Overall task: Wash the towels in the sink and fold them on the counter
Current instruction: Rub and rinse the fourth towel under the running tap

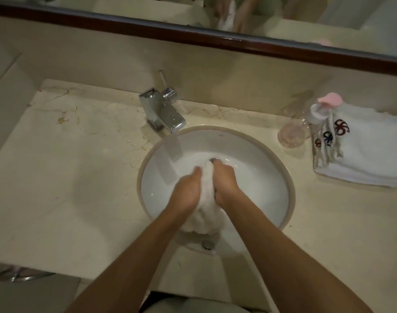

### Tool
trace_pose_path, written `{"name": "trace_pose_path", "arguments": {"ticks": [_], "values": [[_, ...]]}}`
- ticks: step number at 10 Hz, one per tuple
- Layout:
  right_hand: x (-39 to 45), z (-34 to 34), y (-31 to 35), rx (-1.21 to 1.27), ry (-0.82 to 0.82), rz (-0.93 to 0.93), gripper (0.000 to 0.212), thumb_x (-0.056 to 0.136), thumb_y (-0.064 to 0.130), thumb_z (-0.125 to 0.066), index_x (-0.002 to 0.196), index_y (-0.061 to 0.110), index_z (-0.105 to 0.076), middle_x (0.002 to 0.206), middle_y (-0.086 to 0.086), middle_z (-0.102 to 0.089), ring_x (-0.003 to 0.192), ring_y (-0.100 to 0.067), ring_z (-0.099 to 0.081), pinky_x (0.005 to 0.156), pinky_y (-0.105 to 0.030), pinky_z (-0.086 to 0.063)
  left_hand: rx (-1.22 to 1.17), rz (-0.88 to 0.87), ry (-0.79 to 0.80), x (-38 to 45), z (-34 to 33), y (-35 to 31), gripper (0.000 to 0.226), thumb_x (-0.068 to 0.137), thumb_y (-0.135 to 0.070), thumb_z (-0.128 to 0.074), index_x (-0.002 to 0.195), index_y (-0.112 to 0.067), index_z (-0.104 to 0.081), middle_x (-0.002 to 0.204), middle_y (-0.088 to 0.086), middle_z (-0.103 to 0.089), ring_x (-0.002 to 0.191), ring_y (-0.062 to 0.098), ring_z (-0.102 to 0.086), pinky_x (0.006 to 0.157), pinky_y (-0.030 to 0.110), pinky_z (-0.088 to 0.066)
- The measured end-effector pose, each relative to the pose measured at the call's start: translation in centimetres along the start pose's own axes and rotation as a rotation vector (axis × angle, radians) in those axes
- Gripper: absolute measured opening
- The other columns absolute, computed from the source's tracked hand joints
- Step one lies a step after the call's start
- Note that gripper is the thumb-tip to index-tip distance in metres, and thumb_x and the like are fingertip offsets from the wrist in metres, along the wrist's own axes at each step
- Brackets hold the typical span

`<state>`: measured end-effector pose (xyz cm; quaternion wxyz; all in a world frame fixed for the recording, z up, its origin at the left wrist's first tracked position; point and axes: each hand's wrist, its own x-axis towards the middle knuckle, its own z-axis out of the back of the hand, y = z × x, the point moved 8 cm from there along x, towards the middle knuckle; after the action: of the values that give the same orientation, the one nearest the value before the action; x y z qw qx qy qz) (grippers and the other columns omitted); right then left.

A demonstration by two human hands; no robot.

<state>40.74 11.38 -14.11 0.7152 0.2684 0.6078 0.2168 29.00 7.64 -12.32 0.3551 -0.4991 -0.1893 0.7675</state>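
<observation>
I count one counter [64,168], a broad slab of cream marble with thin brown veins, glossy and flat, running the full width of what I see. Above it is one mirror [283,16] in a dark wooden frame, over a plain beige wall. Set into the counter is one round sink [260,177], white glazed ceramic with a pale rim; one drain fitting shows at its near edge.

On the right of the counter lies one stack of folded towels [369,152], white terry cloth; I make out three embroidered emblems along the stepped edges, red and dark blue (how many towels are in the stack I cannot tell).

In the sink is one wet towel [205,208], white, bunched into a lumpy roll that runs from the middle of the basin toward me. My left hand [187,192] grips its left side with curled fingers, and my right hand [224,181] clenches around its right side, the two hands almost touching across the cloth.

One chrome faucet [163,111] stands behind the basin, square and angular, with water streaming down from its spout beside the hands.

One clear glass [293,133] lies on its side just left of the stack. One small pink object [329,99] sits at the stack's far corner, too blurred to name.
</observation>
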Motion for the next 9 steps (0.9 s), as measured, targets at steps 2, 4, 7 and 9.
{"name": "trace_pose_path", "arguments": {"ticks": [2,4,7,9], "values": [[-1.2,-2.1,3.9,-0.281,-0.031,0.291,0.032,0.1,0.02,-0.041,0.072,0.012,-0.054,0.077,-0.011,-0.057,0.083,-0.027,-0.054,0.076,-0.036,-0.042,-0.19,0.019,-0.056,0.3,1.4,-0.8,0.063,0.105,-0.052,-0.022,0.123,-0.009,-0.065,0.114,0.015,-0.069,0.096,0.024,-0.066,0.087,0.031,-0.051],[-0.3,0.4,-0.4,-0.062,-0.016,-0.004,0.022,0.099,0.021,-0.047,0.093,0.011,-0.065,0.093,-0.011,-0.07,0.087,-0.03,-0.068,0.075,-0.022,-0.054,-0.178,0.002,0.025,0.0,0.8,-0.7,0.054,0.105,-0.05,-0.025,0.117,-0.014,-0.064,0.123,0.014,-0.065,0.112,0.03,-0.061,0.101,0.038,-0.046],[2.9,4.7,-1.1,0.41,-0.167,-0.028,0.023,0.097,0.018,-0.052,0.077,0.008,-0.058,0.084,-0.007,-0.063,0.082,-0.024,-0.059,0.078,-0.033,-0.048,0.069,-0.14,0.074,-2.6,-1.6,-0.7,0.054,0.103,-0.052,-0.031,0.106,-0.015,-0.069,0.113,0.009,-0.069,0.108,0.028,-0.061,0.101,0.04,-0.045],[-1.1,4.7,-8.1,0.737,0.141,-0.066,0.033,0.106,-0.004,-0.032,0.099,0.018,-0.055,0.066,0.021,-0.071,0.064,0.003,-0.069,0.065,-0.02,-0.058,-0.939,0.279,0.071,1.0,1.2,4.6,0.043,0.098,-0.028,-0.048,0.123,0.004,-0.063,0.123,0.021,-0.066,0.112,0.033,-0.065,0.094,0.039,-0.054]]}}
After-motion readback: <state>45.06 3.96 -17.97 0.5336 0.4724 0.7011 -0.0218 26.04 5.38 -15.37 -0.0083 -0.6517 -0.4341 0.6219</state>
